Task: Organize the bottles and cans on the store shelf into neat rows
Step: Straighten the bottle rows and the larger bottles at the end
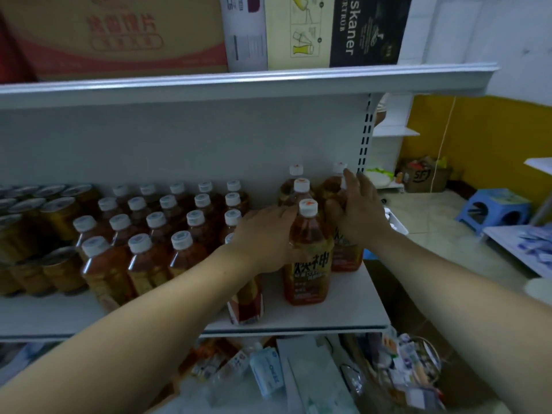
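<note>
Lettering on the black carton [367, 28] above the shelf [343, 312] reads "iskaner"; the brown carton [119, 34] beside it carries red Chinese characters, too blurred to read. On the shelf, the front tall bottle [307, 252] holds amber drink under a white cap and shows large black Chinese characters on a yellow-orange label. Two more tall bottles line up behind it. The left hand [265, 237] cups this bottle's left side, fingers curled against it. The right hand [358, 210], fingers spread, wraps the neighbouring tall bottle [346, 249] to its right. Left of the front tall bottle stand rows of smaller capped bottles [155, 234], then gold cans [56, 216].
</note>
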Demonstrator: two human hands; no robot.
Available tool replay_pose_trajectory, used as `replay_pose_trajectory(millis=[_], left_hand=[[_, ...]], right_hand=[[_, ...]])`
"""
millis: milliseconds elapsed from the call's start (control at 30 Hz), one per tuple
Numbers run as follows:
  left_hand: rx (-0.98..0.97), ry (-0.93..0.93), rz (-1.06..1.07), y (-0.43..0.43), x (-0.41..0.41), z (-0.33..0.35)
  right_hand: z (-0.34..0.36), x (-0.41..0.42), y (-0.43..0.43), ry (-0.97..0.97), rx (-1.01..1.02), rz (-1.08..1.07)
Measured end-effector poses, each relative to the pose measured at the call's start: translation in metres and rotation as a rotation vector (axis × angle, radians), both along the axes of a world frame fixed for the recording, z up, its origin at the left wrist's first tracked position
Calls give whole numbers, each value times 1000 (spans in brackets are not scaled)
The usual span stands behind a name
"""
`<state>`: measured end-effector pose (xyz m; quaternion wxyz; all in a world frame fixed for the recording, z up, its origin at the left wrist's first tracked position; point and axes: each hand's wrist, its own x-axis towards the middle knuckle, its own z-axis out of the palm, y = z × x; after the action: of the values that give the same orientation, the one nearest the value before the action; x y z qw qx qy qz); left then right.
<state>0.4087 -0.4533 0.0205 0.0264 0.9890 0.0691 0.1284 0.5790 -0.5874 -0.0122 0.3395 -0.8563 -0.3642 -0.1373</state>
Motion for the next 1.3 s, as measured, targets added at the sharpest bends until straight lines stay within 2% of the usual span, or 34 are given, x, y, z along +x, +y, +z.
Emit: replay_pose_trajectory(millis=[67, 133, 200, 267, 300, 433, 600, 800, 867, 967, 1067, 1133, 1233, 1300], left_hand=[[113, 27, 57, 11, -17, 4], [110, 143, 160, 27, -37, 5], [70, 248, 216, 39, -57, 0], [-4, 265, 208, 42, -68, -5], [-33, 252, 204, 42, -70, -6], [-22, 236, 192, 44, -66, -5], [25, 294, 133, 61, -72, -5], [196, 281, 38, 61, -82, -5], [145, 283, 34, 59, -85, -7], [75, 239, 25, 61, -87, -8], [192, 159, 10, 69, -89, -7], [212, 102, 39, 78, -93, -5], [138, 94, 131, 97, -104, -4], [112, 134, 205, 108, -114, -8]], right_hand=[[0, -27, -2, -211, 71, 71], [-6, -46, -2, -290, -2, 172], [-11, -56, -2, -124, -138, 279], [-11, -55, 0, 63, -147, 358], [-12, -55, 2, 84, -117, 368], [-20, -61, 4, 73, -5, 326], [-27, -67, 5, 76, -12, 242], [-20, -81, 7, 95, -25, 194], [-16, -86, 9, 152, -25, 177], [-11, -94, 12, 202, -8, 144], [-8, -100, 16, 226, 23, 60], [-6, -101, 18, 210, 19, 13], [-2, -104, 20, 154, -37, -42], [1, -113, 22, -18, -75, -56]])
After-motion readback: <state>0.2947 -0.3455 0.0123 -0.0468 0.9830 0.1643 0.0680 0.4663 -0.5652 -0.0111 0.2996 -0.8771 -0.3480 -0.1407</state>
